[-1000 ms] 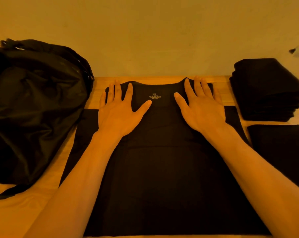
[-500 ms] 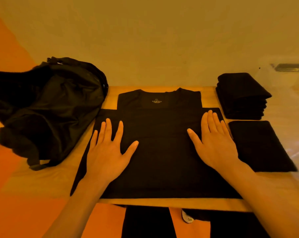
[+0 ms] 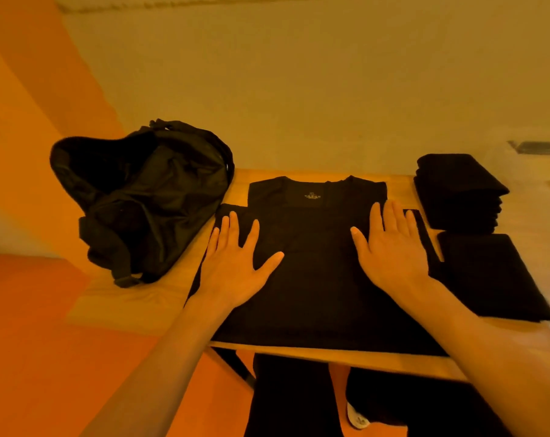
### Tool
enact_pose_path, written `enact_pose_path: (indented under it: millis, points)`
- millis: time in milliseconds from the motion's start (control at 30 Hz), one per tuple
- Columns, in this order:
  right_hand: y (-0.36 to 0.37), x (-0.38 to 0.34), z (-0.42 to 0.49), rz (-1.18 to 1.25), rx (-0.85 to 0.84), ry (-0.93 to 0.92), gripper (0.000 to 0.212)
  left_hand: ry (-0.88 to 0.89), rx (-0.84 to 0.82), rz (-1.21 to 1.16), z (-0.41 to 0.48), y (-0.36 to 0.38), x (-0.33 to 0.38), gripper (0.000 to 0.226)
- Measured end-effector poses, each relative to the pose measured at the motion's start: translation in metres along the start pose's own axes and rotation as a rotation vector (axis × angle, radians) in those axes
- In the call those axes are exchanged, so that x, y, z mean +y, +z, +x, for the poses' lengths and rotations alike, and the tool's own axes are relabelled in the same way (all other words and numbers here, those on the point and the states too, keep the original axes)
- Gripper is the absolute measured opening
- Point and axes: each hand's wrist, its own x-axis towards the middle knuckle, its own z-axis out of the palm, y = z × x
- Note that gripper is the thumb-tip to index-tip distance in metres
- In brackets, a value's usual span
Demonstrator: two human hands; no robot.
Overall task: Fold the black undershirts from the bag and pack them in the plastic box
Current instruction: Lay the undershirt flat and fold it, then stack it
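A black undershirt (image 3: 314, 279) lies spread flat on the wooden table (image 3: 362, 359), neck label toward the far edge. My left hand (image 3: 235, 263) presses flat on its left side, fingers straight and spread. My right hand (image 3: 393, 250) lies flat on its right side, near the sleeve. The black bag (image 3: 147, 197) slumps open at the table's left end. A stack of folded black undershirts (image 3: 456, 190) sits at the far right, and one more folded black piece (image 3: 488, 272) lies in front of it. A faint clear plastic surface (image 3: 545, 190) shows at the right edge.
The table's near edge runs just below the undershirt's hem, with my dark-trousered legs (image 3: 298, 398) under it. A pale wall (image 3: 298, 89) stands right behind the table. Orange floor (image 3: 30, 342) lies to the left.
Both hands slid from the collar area down and outward over the undershirt, then stayed flat at mid-chest. The view pulled back, so more of the table and floor shows.
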Motion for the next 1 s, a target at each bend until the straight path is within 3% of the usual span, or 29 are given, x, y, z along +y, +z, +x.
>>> enact_pose_path:
  millis: [67, 133, 267, 633, 800, 1000]
  points:
    - [-0.011, -0.045, 0.002, 0.118, 0.034, -0.262, 0.066, -0.033, 0.126, -0.065, -0.019, -0.005, 0.005, 0.095]
    - [-0.019, -0.095, 0.013, 0.265, -0.066, -0.544, 0.060, -0.068, 0.183, -0.091, -0.043, -0.007, 0.006, 0.097]
    - [-0.010, -0.166, 0.042, 0.196, -0.214, -0.871, 0.060, -0.086, 0.097, -0.091, -0.084, 0.006, -0.009, 0.100]
    - [0.008, -0.199, 0.048, 0.135, -0.140, -0.746, 0.060, -0.095, 0.080, -0.028, -0.095, 0.017, -0.026, 0.089]
    - [-0.003, -0.148, 0.012, 0.195, -0.012, -0.711, 0.057, -0.106, 0.073, 0.007, -0.096, 0.018, -0.025, 0.092]
    - [0.001, -0.014, -0.026, 0.118, -0.090, -0.231, 0.075, -0.095, 0.073, 0.012, -0.095, 0.020, -0.026, 0.093]
